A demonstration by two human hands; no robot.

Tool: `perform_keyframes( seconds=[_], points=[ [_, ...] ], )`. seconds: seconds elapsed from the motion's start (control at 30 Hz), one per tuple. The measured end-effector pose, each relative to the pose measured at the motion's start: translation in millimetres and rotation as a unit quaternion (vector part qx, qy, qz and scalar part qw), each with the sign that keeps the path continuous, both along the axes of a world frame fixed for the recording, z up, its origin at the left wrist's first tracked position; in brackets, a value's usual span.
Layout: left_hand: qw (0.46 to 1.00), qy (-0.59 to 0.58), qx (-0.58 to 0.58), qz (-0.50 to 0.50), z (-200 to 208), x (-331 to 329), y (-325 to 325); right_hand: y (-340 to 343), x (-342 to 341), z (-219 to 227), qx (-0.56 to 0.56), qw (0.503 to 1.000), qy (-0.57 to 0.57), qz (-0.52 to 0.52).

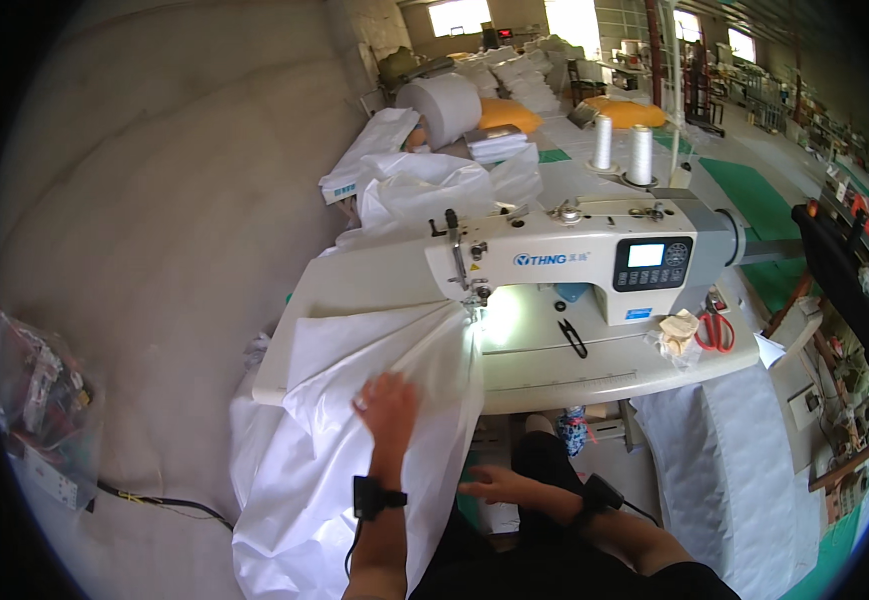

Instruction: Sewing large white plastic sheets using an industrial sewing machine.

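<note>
Left hand (387, 405): blurred; whether its fingertips press the large glossy white sheet (305, 480), I cannot tell. Sheet's near end: cut off. Stitching point beneath the off-white metal sewing machine (550, 235): too small, glare beside it. Transparent plastic bag (50, 400), far left: contents indistinct. Black rectangular control panel (655, 264): button markings illegible.

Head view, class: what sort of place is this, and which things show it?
Most likely a sewing workshop or small factory. A sewing machine has a white sheet at its needle end, two thread spools stand behind it, and a large white roll lies farther back.
</note>
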State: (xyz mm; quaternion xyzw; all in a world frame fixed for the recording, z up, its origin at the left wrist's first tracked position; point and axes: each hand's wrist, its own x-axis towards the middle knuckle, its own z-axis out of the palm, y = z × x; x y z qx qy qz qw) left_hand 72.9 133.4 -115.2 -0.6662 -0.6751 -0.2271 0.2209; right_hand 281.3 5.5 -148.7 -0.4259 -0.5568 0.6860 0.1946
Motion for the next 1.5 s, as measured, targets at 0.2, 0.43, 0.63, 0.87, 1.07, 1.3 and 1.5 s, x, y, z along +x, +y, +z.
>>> perform_keyframes(
  seconds=[0.2,0.43,0.63,0.87,1.07,1.3,1.5],
  points=[
    [0.991,-0.082,-0.106,0.019,4.0,-98.9,13.7,-7.2,-64.4,-17.2,-0.054,0.974,0.218,0.033],
    [0.974,-0.102,-0.168,-0.114,24.7,-127.8,114.7,1.9,-86.5,-39.3,-0.176,0.922,0.331,0.101],
    [0.953,-0.067,-0.153,-0.252,33.8,-149.3,178.1,1.3,-52.1,-16.5,-0.069,0.976,0.17,0.119],
    [0.951,-0.042,-0.149,-0.269,25.8,-142.4,228.1,13.3,-48.6,-80.2,0.256,0.966,0.03,0.019],
    [0.965,0.044,-0.25,-0.059,72.2,-98.5,146.6,59.9,-72.7,-73.5,0.348,0.937,-0.032,-0.008],
    [0.976,-0.097,-0.195,0.024,97.0,-129.9,-48.7,92.4,-135.9,-49.9,0.363,0.929,-0.061,0.035],
    [0.953,-0.282,0.043,-0.098,87.3,-161.9,-48.1,155.4,-194.6,-20.9,0.392,0.911,-0.128,0.009]
  ],
)
